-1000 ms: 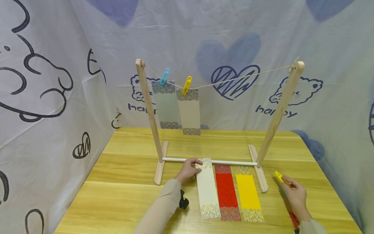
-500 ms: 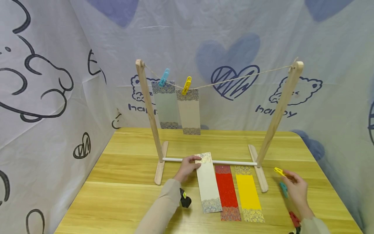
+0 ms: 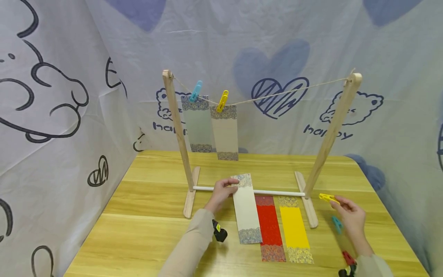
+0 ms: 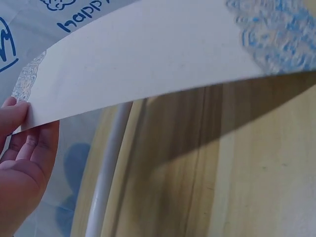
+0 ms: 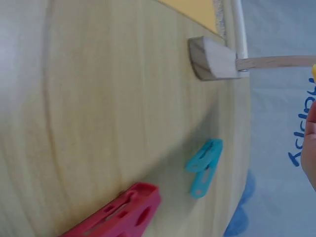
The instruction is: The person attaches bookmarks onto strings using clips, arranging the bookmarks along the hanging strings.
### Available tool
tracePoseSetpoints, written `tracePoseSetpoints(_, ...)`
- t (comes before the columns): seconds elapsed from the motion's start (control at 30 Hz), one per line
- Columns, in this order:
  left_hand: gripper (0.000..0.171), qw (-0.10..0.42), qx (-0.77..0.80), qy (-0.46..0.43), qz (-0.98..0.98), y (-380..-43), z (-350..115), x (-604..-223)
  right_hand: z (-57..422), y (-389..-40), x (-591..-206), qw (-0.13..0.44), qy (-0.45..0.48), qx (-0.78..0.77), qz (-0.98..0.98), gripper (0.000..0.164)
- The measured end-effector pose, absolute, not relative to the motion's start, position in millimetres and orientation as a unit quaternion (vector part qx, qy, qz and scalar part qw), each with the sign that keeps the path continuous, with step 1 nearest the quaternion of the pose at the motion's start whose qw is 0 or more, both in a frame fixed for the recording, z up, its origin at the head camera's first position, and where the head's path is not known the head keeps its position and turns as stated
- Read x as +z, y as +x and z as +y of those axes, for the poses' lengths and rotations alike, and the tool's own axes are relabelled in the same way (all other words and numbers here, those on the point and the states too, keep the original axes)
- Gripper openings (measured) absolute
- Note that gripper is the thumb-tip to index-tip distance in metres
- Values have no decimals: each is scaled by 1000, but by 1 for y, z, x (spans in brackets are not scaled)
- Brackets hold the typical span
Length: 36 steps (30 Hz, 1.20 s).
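Observation:
My left hand (image 3: pixel 221 193) pinches a white paper strip (image 3: pixel 247 207) with patterned lace-like ends by its upper left edge. In the left wrist view the strip (image 4: pixel 143 59) is lifted off the table, thumb on one face and fingers behind. On the right, my right hand (image 3: pixel 350 217) pinches a yellow clothespin (image 3: pixel 327 197) between thumb and fingers above the table. Below that hand lie a teal clothespin (image 5: pixel 205 165) and a red clothespin (image 5: pixel 118 215). A red strip (image 3: pixel 269 227) and a yellow strip (image 3: pixel 294 227) lie flat beside the white one.
A wooden stand with a left post (image 3: pixel 178 130), a right post (image 3: pixel 333 134) and a white bottom rod (image 3: pixel 277 192) spans the table. From its string (image 3: pixel 287 91), a blue clothespin (image 3: pixel 195 91) and a yellow one (image 3: pixel 223 101) hold a pale green strip (image 3: pixel 199 129) and a cream strip (image 3: pixel 225 132).
My left hand has raised the white strip up and away from the table. My right hand has lifted the yellow clothespin and turned it to point left, uncovering the teal clothespin.

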<state>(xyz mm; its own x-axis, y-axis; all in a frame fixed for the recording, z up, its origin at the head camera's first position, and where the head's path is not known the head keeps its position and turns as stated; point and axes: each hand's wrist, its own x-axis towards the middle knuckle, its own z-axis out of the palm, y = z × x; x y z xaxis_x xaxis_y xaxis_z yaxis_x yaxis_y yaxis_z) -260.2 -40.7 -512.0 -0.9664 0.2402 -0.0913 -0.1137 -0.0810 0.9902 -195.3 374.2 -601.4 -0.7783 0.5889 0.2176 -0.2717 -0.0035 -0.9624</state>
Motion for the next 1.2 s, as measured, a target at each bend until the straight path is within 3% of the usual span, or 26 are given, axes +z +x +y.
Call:
tracePoseSetpoints(0.23, 21, 106, 741, 62, 660, -265, -38, -510, 378, -205, -603, 304, -87, 707, -633, 34)
tracePoseSetpoints(0.57, 25, 107, 752, 83, 646, -256, -37, -479, 381, -225, -603, 300, -18, 693, -655, 36)
tracePoseSetpoints(0.83, 21, 87, 750, 88, 649, -265, -34, -485, 385, -246, -605, 287, 20, 685, -669, 37)
tracePoseSetpoints(1.2, 20, 52, 735, 122, 665, -270, -27, -472, 387, -285, -601, 325, 80, 617, -712, 36)
